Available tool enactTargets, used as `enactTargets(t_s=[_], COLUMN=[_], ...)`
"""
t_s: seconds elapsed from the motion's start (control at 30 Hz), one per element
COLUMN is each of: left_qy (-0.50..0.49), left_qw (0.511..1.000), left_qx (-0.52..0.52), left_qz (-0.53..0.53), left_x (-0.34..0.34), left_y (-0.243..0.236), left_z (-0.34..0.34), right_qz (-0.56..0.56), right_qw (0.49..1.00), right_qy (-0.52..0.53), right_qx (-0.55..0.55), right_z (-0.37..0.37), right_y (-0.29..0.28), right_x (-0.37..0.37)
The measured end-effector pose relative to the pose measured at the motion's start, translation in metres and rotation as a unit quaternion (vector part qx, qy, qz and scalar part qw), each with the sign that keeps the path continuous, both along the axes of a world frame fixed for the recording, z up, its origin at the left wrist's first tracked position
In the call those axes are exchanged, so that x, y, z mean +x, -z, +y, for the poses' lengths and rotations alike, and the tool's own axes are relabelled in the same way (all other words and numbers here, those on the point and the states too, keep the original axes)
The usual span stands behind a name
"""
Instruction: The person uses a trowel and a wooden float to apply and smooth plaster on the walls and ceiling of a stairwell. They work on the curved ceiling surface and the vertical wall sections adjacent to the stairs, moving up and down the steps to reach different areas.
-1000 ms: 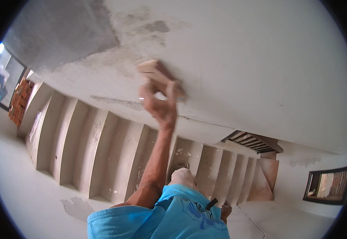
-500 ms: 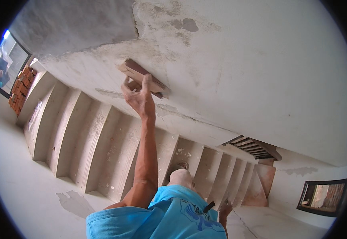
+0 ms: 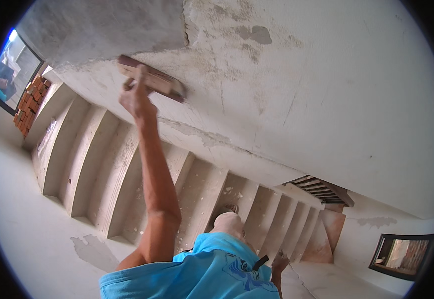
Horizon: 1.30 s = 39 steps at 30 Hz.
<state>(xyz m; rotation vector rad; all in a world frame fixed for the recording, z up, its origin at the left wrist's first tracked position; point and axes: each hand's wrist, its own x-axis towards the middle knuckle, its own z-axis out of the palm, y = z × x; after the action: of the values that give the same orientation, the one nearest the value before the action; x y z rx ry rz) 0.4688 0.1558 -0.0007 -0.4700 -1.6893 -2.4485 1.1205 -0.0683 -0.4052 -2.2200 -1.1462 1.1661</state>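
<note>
My left arm reaches up and out to the wall (image 3: 316, 94). The fingers of my left hand (image 3: 138, 102) are closed round the back of a long sanding block (image 3: 158, 83) with a reddish-brown sheet along its edge. Its face lies against the wall, just below a grey patch (image 3: 112, 30) of smoother plaster. Down at the lower right, beside my blue shirt, hangs my right hand (image 3: 279, 261). It is small and dim in the head view, so its fingers are hard to make out, and no object shows in it.
Concrete stairs (image 3: 202, 192) run below me, with pale flakes scattered on several treads. My foot (image 3: 232, 208) is on one step. Stacked red bricks (image 3: 31, 104) stand by a window at the far left. A dark slatted railing (image 3: 321, 189) and another window (image 3: 404, 255) lie to the right.
My left hand has slid the sanding block up and to the left along the wall, closer to the grey patch. The view has shifted slightly. My right hand stays low at my side.
</note>
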Motion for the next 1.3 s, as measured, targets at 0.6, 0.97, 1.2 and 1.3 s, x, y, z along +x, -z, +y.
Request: enactTargets(t_s=[0.6, 0.97, 1.2, 1.3], left_qy=[0.07, 0.068, 0.097, 0.071], left_qw=[0.993, 0.995, 0.992, 0.993], left_qx=[-0.093, -0.077, -0.081, -0.092], left_qz=[0.024, -0.006, -0.017, -0.004], left_x=[0.068, 0.021, 0.018, 0.018], left_y=[0.026, 0.015, 0.019, 0.023], left_z=[-0.006, -0.014, -0.013, -0.012], right_qz=[-0.093, -0.014, -0.031, -0.022], right_qw=[0.979, 0.999, 0.997, 0.996], right_qy=[-0.157, -0.042, -0.058, -0.084], right_qx=[0.095, 0.01, -0.043, -0.018], right_z=[0.028, -0.003, -0.001, 0.007], right_y=[0.014, 0.025, 0.012, 0.04], right_x=[0.0, 0.02, 0.009, 0.018])
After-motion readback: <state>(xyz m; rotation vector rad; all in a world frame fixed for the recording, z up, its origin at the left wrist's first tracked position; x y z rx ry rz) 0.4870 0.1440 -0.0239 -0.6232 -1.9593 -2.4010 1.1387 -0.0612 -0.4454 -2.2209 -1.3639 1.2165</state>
